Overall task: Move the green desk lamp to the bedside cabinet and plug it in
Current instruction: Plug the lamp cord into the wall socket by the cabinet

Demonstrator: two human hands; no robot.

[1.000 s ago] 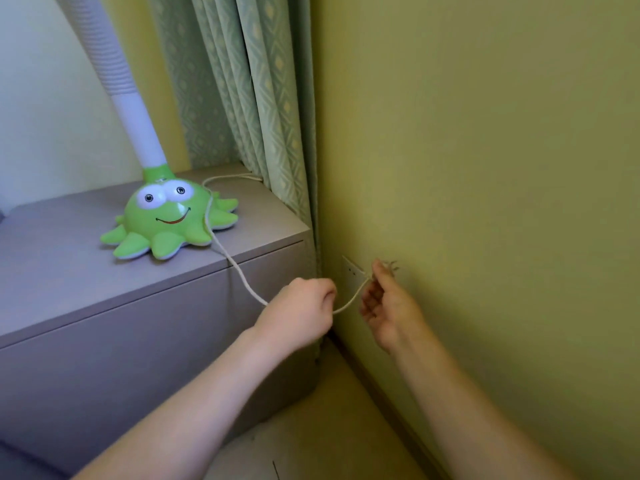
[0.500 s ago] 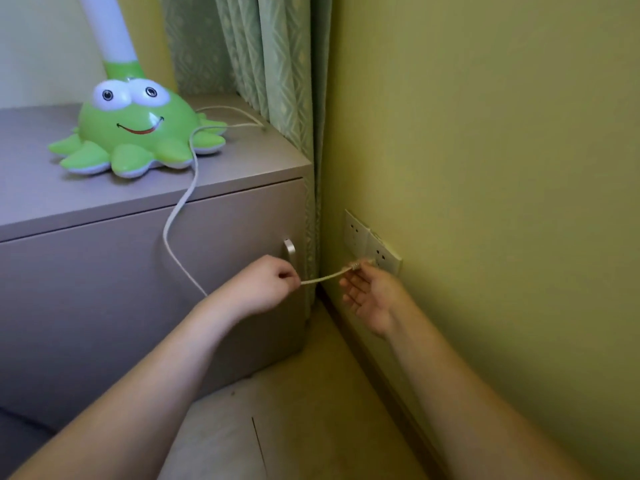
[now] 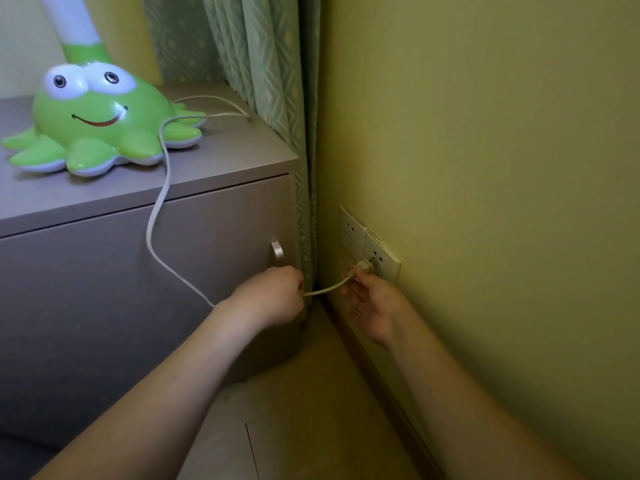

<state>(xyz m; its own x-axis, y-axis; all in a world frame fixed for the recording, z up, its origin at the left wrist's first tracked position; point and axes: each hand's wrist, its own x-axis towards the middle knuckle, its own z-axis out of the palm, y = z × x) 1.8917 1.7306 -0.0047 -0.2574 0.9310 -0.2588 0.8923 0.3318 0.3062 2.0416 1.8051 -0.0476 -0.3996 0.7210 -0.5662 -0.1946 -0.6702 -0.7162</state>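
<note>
The green octopus-shaped desk lamp (image 3: 100, 123) stands on top of the grey bedside cabinet (image 3: 221, 161), its white neck rising out of view. Its white cord (image 3: 156, 216) loops off the cabinet's front and runs down to my hands. My left hand (image 3: 270, 296) is closed around the cord in front of the cabinet door. My right hand (image 3: 370, 299) pinches the white plug (image 3: 365, 266) and holds it against the nearer of two wall sockets (image 3: 379, 259). Whether the pins are inside the socket is hidden.
A green patterned curtain (image 3: 277, 81) hangs in the corner between the cabinet and the yellow wall. A second socket plate (image 3: 349, 230) sits beside the first. The cabinet door has a small metal handle (image 3: 277, 251). A skirting board (image 3: 381, 386) runs along the tiled floor.
My right hand has brought the plug up from just below the sockets onto the nearer socket. My left hand has kept its hold on the cord. The view has dropped closer to the sockets.
</note>
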